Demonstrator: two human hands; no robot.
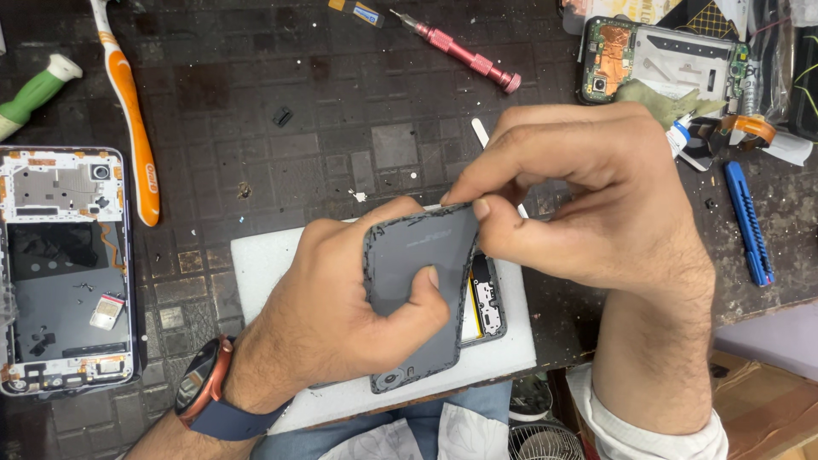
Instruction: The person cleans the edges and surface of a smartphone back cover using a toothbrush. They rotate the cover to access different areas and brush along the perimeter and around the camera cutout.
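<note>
While the left hand grips the dark back cover of a phone, thumb pressed flat on its inner face and fingers wrapped behind it, the right hand pinches the cover's upper corner between thumb and forefinger and bends it up. The cover stands tilted, lifted clear along its right edge, with rough dark glue showing around its border. Beneath it lies the phone body, its insides partly in sight, resting on a white foam pad at the near edge of the workbench. A watch sits on the left wrist.

To the left, another opened phone lies flat, well apart from the hands. Further back are an orange and white toothbrush, a green-handled tool, a pink screwdriver and, at the far right, a third opened phone and a blue cutter.

I judge the main risk to be the bend itself: the cover is curved hard at the pinched corner, and if glue holds along the hidden lower edge, more pull could crack or crease it. A sudden release could also jerk the phone body off the pad.
</note>
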